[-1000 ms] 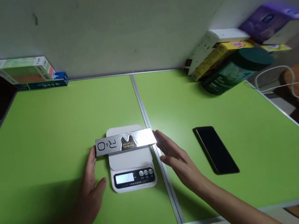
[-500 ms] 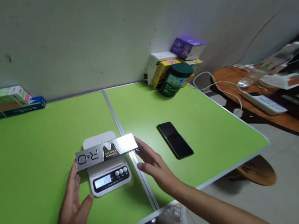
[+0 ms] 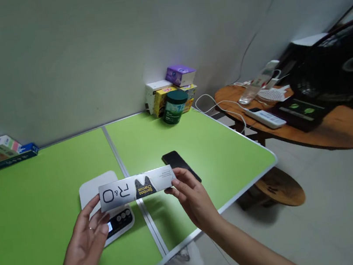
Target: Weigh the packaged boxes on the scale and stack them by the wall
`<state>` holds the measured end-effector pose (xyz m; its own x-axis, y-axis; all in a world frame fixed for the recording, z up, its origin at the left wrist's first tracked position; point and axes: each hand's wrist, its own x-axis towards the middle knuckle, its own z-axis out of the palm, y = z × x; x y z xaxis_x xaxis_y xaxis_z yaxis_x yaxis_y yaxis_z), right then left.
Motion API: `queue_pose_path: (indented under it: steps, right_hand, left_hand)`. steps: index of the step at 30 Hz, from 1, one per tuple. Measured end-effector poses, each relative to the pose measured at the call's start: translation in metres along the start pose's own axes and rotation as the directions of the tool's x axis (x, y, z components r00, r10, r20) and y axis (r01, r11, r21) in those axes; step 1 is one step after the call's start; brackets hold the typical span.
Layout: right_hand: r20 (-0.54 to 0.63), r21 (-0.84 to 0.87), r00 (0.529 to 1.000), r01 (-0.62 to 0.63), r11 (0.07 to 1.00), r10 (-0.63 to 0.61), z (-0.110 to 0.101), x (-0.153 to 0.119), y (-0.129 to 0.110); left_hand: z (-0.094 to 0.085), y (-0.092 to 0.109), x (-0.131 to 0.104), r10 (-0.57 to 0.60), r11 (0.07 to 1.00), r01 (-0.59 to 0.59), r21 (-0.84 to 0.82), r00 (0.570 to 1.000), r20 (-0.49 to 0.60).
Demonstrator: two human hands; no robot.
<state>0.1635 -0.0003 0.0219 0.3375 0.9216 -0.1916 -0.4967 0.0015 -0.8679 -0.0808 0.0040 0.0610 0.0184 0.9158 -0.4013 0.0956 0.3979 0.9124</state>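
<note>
A long silver toothpaste box (image 3: 159, 180), marked R&O and Bamboo Charcoal with its lettering upside down to me, is held in the air between both hands. My right hand (image 3: 194, 196) pinches its right end, thumb on the front face. At the left end, the fingers of my left hand (image 3: 85, 241) bear against the box, and the thumb sits lower. Below and behind is a white digital kitchen scale (image 3: 88, 184). The box covers part of it, and my left hand hides most of its lit display. A black phone (image 3: 181, 163) lies beyond the box's right end.
The green table (image 3: 52, 168) has a metal seam across it. Against the wall stand a dark green tub (image 3: 174, 107), a purple box (image 3: 180, 75) and other cartons. Flat boxes (image 3: 0, 152) lie far left. A wooden side table (image 3: 344, 127) holds a power strip (image 3: 265, 118) and bottle.
Both hands have lifted the toothpaste box off the scale and tilted its face towards me. My right hand has closed on its end. The view has swung to the right.
</note>
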Motion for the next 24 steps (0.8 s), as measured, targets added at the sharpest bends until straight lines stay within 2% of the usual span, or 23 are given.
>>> queue_pose_path:
  steps: [3,8,14,19,24]
  right_hand:
    - [-0.010,-0.023,0.999,0.031,0.999,-0.031,-0.007,0.004,-0.007]
    - [-0.019,-0.060,0.999,0.046,0.997,-0.047,-0.013,0.019,-0.013]
    - [-0.035,-0.058,0.998,0.048,0.997,-0.050,-0.026,0.043,-0.013]
    - [-0.072,-0.004,0.997,0.003,1.000,-0.003,-0.040,0.052,-0.012]
    - [-0.056,0.008,0.998,-0.005,1.000,0.006,-0.043,0.051,-0.012]
  left_hand:
    - [0.014,0.013,0.013,-0.167,0.976,0.159,-0.151,0.985,-0.044]
    - [0.037,0.036,0.028,-0.306,0.915,0.282,-0.287,0.951,-0.043]
    - [0.057,0.051,0.050,-0.281,0.908,0.246,-0.340,0.958,-0.058]
    - [0.069,0.048,0.062,-0.272,0.897,0.251,-0.364,0.962,-0.007]
    - [0.071,0.045,0.065,-0.289,0.886,0.271,-0.376,0.957,0.009]
